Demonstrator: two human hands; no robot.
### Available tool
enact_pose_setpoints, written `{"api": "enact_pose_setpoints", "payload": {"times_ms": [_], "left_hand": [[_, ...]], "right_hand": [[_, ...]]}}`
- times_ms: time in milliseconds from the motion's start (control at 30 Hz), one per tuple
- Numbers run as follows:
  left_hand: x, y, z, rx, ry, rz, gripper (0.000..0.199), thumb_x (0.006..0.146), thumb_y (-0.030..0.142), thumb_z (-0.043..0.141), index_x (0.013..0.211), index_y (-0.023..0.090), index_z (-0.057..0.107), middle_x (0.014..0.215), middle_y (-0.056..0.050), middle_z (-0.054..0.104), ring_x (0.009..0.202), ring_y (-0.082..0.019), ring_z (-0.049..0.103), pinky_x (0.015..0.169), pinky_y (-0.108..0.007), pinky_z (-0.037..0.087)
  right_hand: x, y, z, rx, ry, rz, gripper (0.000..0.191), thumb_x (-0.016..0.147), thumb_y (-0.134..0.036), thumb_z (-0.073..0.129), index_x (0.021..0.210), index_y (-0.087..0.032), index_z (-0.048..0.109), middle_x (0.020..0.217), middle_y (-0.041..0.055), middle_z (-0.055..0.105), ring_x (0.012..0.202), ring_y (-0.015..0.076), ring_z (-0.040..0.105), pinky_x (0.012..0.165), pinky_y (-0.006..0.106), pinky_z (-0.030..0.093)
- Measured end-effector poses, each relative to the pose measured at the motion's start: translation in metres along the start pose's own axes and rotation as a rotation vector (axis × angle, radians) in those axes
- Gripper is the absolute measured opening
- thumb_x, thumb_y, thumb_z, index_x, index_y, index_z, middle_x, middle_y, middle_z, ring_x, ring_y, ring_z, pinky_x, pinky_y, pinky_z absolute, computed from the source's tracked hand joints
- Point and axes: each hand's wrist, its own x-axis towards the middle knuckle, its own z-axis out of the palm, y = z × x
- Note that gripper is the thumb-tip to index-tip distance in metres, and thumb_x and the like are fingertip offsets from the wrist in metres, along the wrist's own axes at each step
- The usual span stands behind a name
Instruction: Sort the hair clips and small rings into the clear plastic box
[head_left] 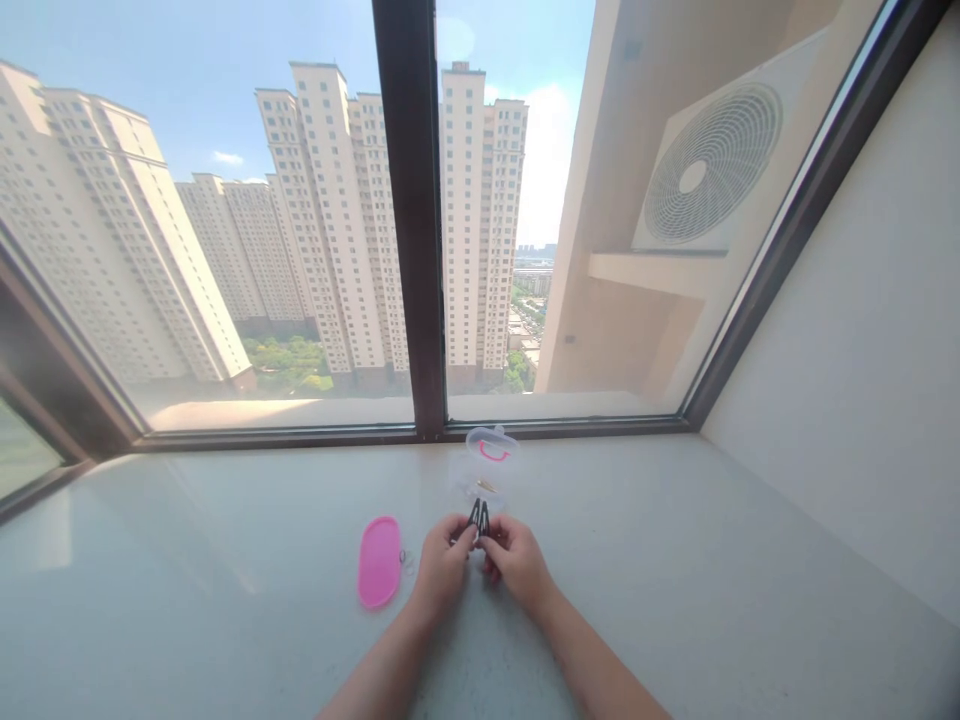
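Observation:
Two black snap hair clips stand side by side, pointing away from me, between my hands. My left hand [448,557] pinches the left hair clip [474,513] between thumb and fingers. The right hair clip [484,518] is gripped by my right hand [517,560] in the same way. Just beyond the clips sits a small clear plastic container [491,497] with a gold-coloured piece [487,486] in it. Its clear lid [493,444], with a pink curved handle, is at the far side against the window frame.
A pink oval tray or lid [380,562] lies left of my left hand. Small ring-like items [407,562] are beside it. The pale sill [225,600] runs up to a dark window frame [420,250], with a white wall [862,400] on the right.

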Motion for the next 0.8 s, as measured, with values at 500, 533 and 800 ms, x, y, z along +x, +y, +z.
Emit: {"api": "enact_pose_setpoints", "payload": {"times_ms": [500, 533, 800], "left_hand": [[0.017, -0.013, 0.007, -0.142, 0.042, -0.037, 0.025, 0.072, 0.036, 0.060, 0.078, 0.013, 0.067, 0.065, -0.003, 0.065, 0.061, -0.018, 0.061, 0.057, -0.027, 0.048], [0.017, -0.013, 0.008, -0.146, 0.044, -0.037, 0.026, 0.072, 0.036, 0.060, 0.079, 0.013, 0.067, 0.065, -0.003, 0.065, 0.061, -0.017, 0.060, 0.056, -0.027, 0.048], [0.017, -0.012, 0.011, -0.149, 0.057, -0.020, 0.022, 0.071, 0.034, 0.060, 0.077, 0.014, 0.066, 0.065, -0.003, 0.064, 0.061, -0.017, 0.060, 0.056, -0.026, 0.046]], "right_hand": [[0.009, 0.004, -0.013, -0.094, 0.065, -0.017, 0.017, 0.075, -0.033, 0.057, 0.076, -0.016, 0.056, 0.047, -0.0047, 0.052, 0.039, 0.0112, 0.047, 0.037, 0.021, 0.038], [0.009, 0.003, -0.014, -0.100, 0.075, -0.016, 0.018, 0.074, -0.034, 0.057, 0.076, -0.016, 0.056, 0.047, -0.0045, 0.053, 0.039, 0.0116, 0.048, 0.038, 0.022, 0.038], [0.007, -0.001, -0.016, -0.126, 0.113, -0.046, 0.018, 0.072, -0.034, 0.059, 0.075, -0.016, 0.058, 0.050, -0.0026, 0.055, 0.042, 0.0128, 0.050, 0.040, 0.023, 0.038]]}}
